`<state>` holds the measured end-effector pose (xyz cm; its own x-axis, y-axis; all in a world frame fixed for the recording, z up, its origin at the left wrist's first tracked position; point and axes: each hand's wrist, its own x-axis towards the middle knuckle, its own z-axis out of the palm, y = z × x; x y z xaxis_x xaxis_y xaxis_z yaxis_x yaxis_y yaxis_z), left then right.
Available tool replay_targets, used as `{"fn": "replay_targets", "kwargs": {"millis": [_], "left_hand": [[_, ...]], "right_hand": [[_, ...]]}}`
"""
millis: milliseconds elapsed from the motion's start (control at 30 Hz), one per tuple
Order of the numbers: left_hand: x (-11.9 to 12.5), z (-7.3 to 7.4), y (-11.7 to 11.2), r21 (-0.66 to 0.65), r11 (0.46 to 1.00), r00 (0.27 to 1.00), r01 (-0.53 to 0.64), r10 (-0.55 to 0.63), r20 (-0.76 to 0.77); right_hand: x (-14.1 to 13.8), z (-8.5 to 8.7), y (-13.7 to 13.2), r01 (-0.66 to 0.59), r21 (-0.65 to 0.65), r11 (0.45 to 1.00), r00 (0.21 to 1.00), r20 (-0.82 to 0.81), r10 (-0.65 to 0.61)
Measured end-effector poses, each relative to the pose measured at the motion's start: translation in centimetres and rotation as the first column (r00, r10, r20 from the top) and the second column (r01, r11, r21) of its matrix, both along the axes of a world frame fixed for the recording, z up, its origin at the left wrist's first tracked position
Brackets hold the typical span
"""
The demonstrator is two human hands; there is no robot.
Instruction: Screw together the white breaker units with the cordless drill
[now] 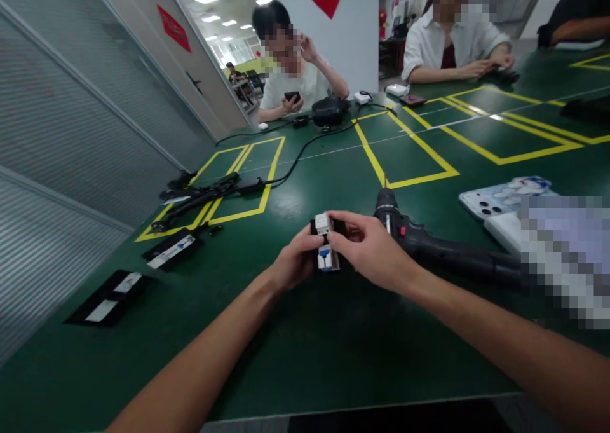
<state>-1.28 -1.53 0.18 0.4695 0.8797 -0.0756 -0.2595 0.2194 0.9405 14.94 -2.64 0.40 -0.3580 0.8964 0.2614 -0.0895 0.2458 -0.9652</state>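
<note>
Both hands meet over the near middle of the green table. Between them is a small black plate with white and blue socket modules (328,259), held upright off the tabletop. My left hand (295,259) is closed round its left side, thumb on the front. From the right, my right hand (374,248) grips it with thumb and fingers at the upper white module. The hands hide much of the plate's edges. Just beyond my right hand lies a black power drill (443,248) with a bit in its chuck, pointing away.
Black plates with white strips (126,302) lie at the left. Behind them is a black jointed stand (204,198) with a cable (305,147). A patterned phone (505,198) rests at the right. Yellow tape (424,180) marks the table. Two people sit opposite; another's arm shows far right.
</note>
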Motion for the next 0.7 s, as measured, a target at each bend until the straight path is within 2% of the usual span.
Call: {"fn": "replay_targets", "kwargs": {"millis": [133,200,233,267,300,333,400,467,533,700], "left_hand": [[-0.1,-0.5,0.5,-0.025,0.998,0.998,-0.059,0.059,0.011],[-0.3,-0.8,0.8,-0.058,0.995,0.996,-0.087,0.089,0.029],[-0.5,-1.0,0.9,-0.069,0.993,0.995,-0.095,0.098,0.032],[-0.6,-1.2,1.1,-0.075,0.992,0.994,-0.1,0.102,0.027],[-0.6,-1.5,1.2,-0.077,0.992,0.994,-0.102,0.104,0.015],[-0.7,-1.7,1.3,-0.077,0.992,0.995,-0.103,0.104,0.001],[-0.7,-2.1,1.4,-0.074,0.992,0.995,-0.1,0.098,-0.02],[-0.7,-2.2,1.4,-0.074,0.993,0.995,-0.093,0.091,-0.028],[-0.6,-2.2,1.3,-0.072,0.993,0.995,-0.092,0.09,-0.035],[-0.5,-1.9,1.0,-0.056,0.995,0.996,-0.081,0.079,-0.042]], "right_hand": [[1.0,0.4,0.2,-0.025,-0.044,0.999,0.996,0.089,0.029],[2.7,1.0,-0.1,0.089,0.063,0.994,0.965,0.241,-0.101],[4.0,1.2,-0.4,0.184,0.19,0.964,0.902,0.356,-0.243],[5.3,1.3,-0.7,0.213,0.339,0.917,0.794,0.487,-0.364],[6.8,1.2,-1.1,0.17,0.478,0.862,0.653,0.601,-0.462],[8.2,0.9,-1.4,0.086,0.545,0.834,0.5,0.701,-0.509],[10.4,0.0,-1.9,-0.032,0.54,0.841,0.255,0.818,-0.516],[11.4,-0.8,-2.1,-0.069,0.462,0.884,0.097,0.885,-0.455],[11.2,-1.2,-1.9,-0.079,0.429,0.9,0.041,0.903,-0.427],[9.5,-0.9,-0.8,-0.122,0.437,0.891,0.034,0.899,-0.436]]}}
